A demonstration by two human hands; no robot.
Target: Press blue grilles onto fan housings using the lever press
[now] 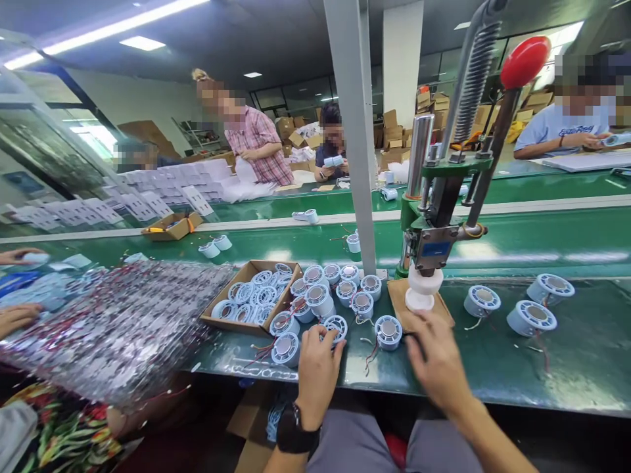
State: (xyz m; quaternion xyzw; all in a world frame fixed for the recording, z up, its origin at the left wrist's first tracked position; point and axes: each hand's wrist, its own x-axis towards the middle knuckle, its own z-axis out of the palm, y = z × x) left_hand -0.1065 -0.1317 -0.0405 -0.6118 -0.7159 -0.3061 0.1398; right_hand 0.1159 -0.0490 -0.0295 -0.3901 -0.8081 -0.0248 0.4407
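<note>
My left hand (319,364) is closed, thumb and fingers around the edge of a light-blue slotted round part (337,324) near the table's front. Whether a motor body sits under that part is hidden by my fingers. My right hand (438,361) has its fingers stretched out, slightly blurred, just in front of the white press head (424,282) and the cardboard pad (400,303). No held thing shows in it. Between my hands stands a light-blue round motor unit (388,332) with a silver centre and thin wires. Several similar units (319,301) cluster beyond my left hand.
A cardboard box (210,319) of light-blue rings stands left of the cluster. Further left lies a wide stack of wired parts (123,322), with a co-worker's hands beside it. The lever press (436,243) rises ahead; more units (532,319) stand right. A green conveyor (276,246) runs behind.
</note>
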